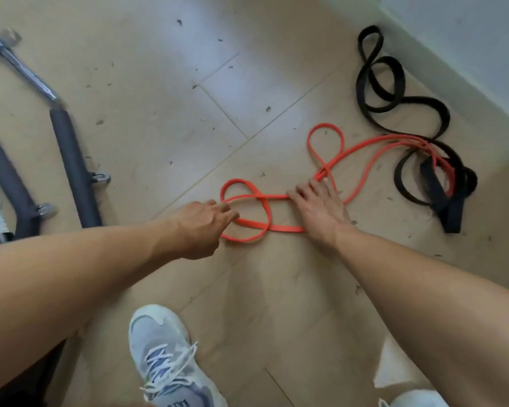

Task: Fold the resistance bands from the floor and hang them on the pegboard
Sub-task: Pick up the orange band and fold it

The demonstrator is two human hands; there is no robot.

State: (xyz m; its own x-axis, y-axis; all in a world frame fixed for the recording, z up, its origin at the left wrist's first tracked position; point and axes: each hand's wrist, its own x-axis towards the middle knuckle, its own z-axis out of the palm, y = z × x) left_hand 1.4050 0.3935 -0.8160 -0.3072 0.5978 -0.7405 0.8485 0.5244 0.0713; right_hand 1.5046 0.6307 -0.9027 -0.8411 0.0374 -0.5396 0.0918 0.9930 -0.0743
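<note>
Long thin orange rubber resistance band (265, 212) lay looped on the tan tiled floor (165, 83), centre of view, its far end running toward 2 o'clock and crossing the wide black flat resistance band (376, 92) coiled by the pale wall (467, 39).

Left hand (200, 227) at the band's near loop, fingers curled at the strand; it appeared to pinch the band, though the fingertips were hard to make out. Right hand (321, 207) spread flat, fingers straight, pressing the band's crossing to the floor; not clenched.

Risk: orange band was tangled with the black one at 3 o'clock. Lifting now would likely drag the black band along or stretch and snap the orange one back. The twisted loops could also fold unevenly.

Hidden: pegboard not in view. Contact under the right palm was covered. Dark padded bars (71, 160) at 9 o'clock were cut off by the frame edge. White laced sneaker (165, 356) at 6 o'clock.
</note>
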